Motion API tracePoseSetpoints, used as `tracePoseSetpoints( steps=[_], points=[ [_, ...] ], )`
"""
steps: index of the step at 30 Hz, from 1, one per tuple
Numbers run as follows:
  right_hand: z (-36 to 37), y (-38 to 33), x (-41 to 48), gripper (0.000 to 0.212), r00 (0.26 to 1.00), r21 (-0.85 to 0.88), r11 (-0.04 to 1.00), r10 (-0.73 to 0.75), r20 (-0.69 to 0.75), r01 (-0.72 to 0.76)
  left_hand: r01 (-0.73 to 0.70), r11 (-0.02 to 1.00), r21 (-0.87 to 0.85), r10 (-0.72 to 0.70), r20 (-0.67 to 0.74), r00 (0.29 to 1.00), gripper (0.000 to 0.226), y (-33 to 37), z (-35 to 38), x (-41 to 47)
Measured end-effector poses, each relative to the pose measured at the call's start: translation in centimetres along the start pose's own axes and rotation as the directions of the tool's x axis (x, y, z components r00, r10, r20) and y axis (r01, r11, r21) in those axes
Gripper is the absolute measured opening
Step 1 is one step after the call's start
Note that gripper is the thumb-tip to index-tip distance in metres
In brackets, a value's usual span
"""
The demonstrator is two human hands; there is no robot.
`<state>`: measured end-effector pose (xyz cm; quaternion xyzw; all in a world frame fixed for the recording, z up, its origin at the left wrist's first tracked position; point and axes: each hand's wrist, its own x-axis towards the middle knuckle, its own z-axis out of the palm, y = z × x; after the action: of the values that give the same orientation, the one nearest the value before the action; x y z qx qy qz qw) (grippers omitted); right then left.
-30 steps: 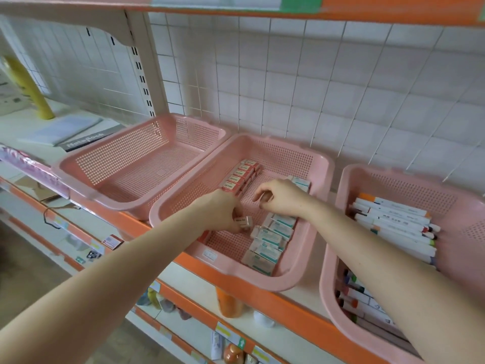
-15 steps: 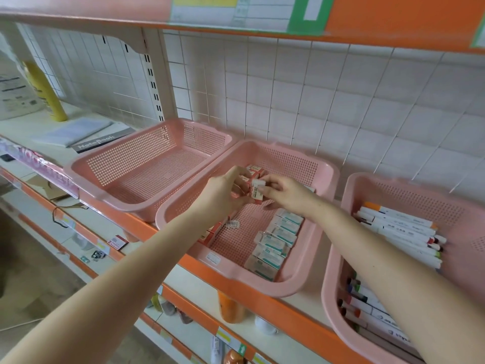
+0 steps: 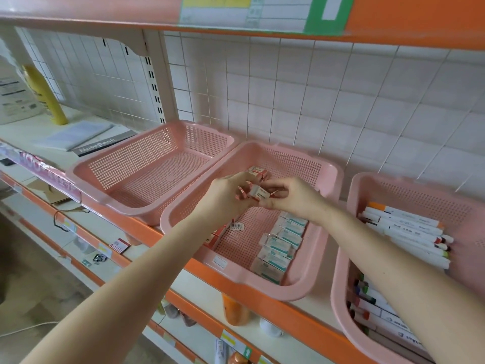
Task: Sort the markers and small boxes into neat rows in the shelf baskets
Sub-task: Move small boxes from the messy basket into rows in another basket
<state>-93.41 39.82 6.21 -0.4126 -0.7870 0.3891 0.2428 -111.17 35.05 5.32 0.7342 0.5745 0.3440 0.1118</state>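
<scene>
Both hands meet above the middle pink basket (image 3: 307, 286). My left hand (image 3: 225, 197) and my right hand (image 3: 291, 197) together pinch a small red-and-white box (image 3: 258, 193) with its flaps open. Below them a row of teal-and-white boxes (image 3: 280, 244) lies along the basket's right side. Red boxes (image 3: 258, 171) sit at its back, and more red boxes (image 3: 217, 233) lie by its left wall under my left forearm. The right pink basket (image 3: 338, 306) holds white markers (image 3: 404, 227) in a row at the back and more markers (image 3: 367, 306) at the front.
The left pink basket (image 3: 126, 198) has nothing inside. A notebook (image 3: 102, 145) and a yellow bottle (image 3: 44, 95) stand on the shelf to the left. A loose barcode label (image 3: 237, 226) lies on the middle basket's floor. A wire grid backs the shelf; an orange shelf edge hangs overhead.
My hands lifted the small red-and-white box from the basket floor and now hold it together higher up, between them. The view has tilted upward.
</scene>
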Motion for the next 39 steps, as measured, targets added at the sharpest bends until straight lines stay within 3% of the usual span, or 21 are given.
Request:
tracePoseSetpoints(
  steps=[3,5,7,12,15,20,25,30,33,39],
  points=[
    [0.8,0.1,-0.2,0.039,0.978,-0.303,0.947,-0.155,-0.139,0.107,0.034,0.999,0.015,-0.033,-0.024,0.999,0.038,0.0,0.0,0.0],
    [1.2,0.3,-0.3,0.039,0.963,-0.406,0.904,-0.214,-0.161,0.133,0.014,0.999,0.038,-0.013,-0.01,1.0,0.038,-0.2,-0.3,-0.1],
    [1.2,-0.1,-0.1,0.041,0.98,-0.455,0.885,-0.169,-0.107,0.103,0.017,0.995,0.096,-0.021,0.044,0.999,0.043,-0.5,-1.6,0.3],
    [1.2,-1.1,2.6,0.021,0.998,-0.624,0.781,0.023,0.066,0.023,0.039,0.973,0.228,-0.07,0.127,0.989,0.041,-2.9,-5.4,0.7],
    [3.3,-0.6,4.5,0.018,0.994,-0.658,0.753,0.055,0.099,0.024,-0.104,0.951,0.293,0.013,0.297,0.955,0.032,-4.1,-6.1,-0.5],
    [6.4,-0.4,6.3,0.022,0.988,-0.66,0.749,0.136,0.068,-0.058,-0.39,0.861,0.328,0.093,0.652,0.753,0.024,-4.4,-5.5,-1.2],
    [6.5,-1.1,6.4,0.027,0.995,-0.683,0.728,0.092,0.027,-0.048,-0.518,0.804,0.293,0.096,0.795,0.599,0.028,-4.3,-5.0,-0.7],
    [6.8,-1.9,6.8,0.031,0.992,-0.725,0.684,0.123,0.005,-0.081,-0.557,0.782,0.28,0.122,0.807,0.577,0.037,-4.9,-4.6,-0.6],
    [7.4,-2.1,7.0,0.031,0.987,-0.709,0.692,0.159,-0.03,-0.133,-0.572,0.774,0.271,0.136,0.812,0.568,0.033,-5.1,-4.6,-0.4],
    [7.0,-2.5,6.2,0.034,0.99,-0.676,0.732,0.137,0.021,-0.087,-0.546,0.794,0.266,0.137,0.798,0.588,0.03,-5.2,-4.4,-0.5]
  ],
)
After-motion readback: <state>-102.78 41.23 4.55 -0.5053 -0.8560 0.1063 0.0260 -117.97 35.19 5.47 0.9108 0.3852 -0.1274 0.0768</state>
